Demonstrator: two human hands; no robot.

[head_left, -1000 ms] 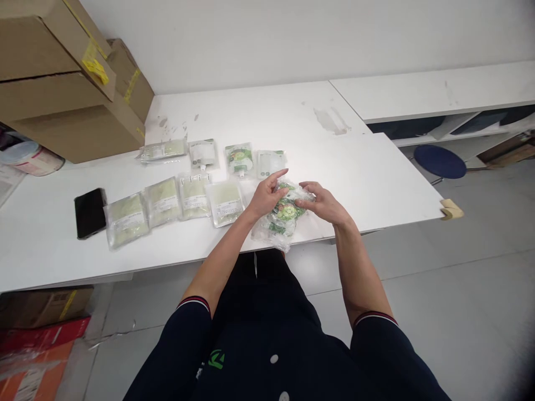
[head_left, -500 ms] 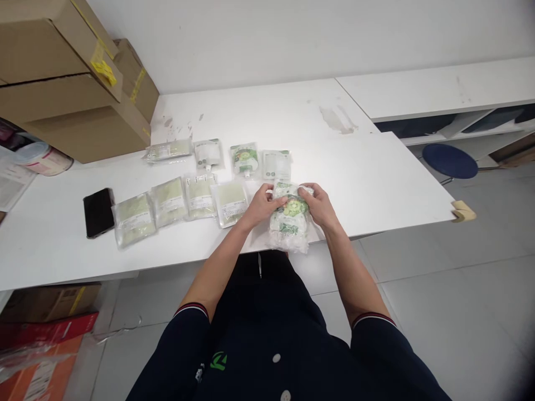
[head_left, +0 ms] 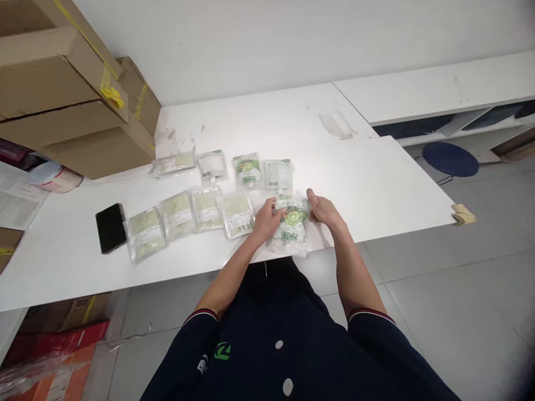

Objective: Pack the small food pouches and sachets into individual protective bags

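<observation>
A white and green printed pouch (head_left: 291, 220) in crinkled clear plastic wrap lies at the table's front edge. My left hand (head_left: 267, 220) grips its left side, thumb on top and the other fingers partly hidden. At the right edge of the pouch is my right hand (head_left: 324, 211), its thumb raised apart from the curled fingers; whether those fingers touch the wrap is unclear. Just behind stand out a pale pouch (head_left: 279, 175), a green printed spouted pouch (head_left: 248, 170) and another pale spouted pouch (head_left: 212, 166), all lying flat. Left of my left hand is a clear-bagged pale green packet (head_left: 236, 214).
More pale green packets (head_left: 178, 213) form a row leftward, ending beside a black phone (head_left: 111, 228). Cardboard boxes (head_left: 62, 83) are stacked at the back left near a can (head_left: 56, 177). A blue stool (head_left: 450, 158) stands right of the white table (head_left: 368, 184).
My right hand has loosened from the pouch's top right, its thumb lifting off to the right. My left hand still holds the pouch. The camera view has shifted slightly.
</observation>
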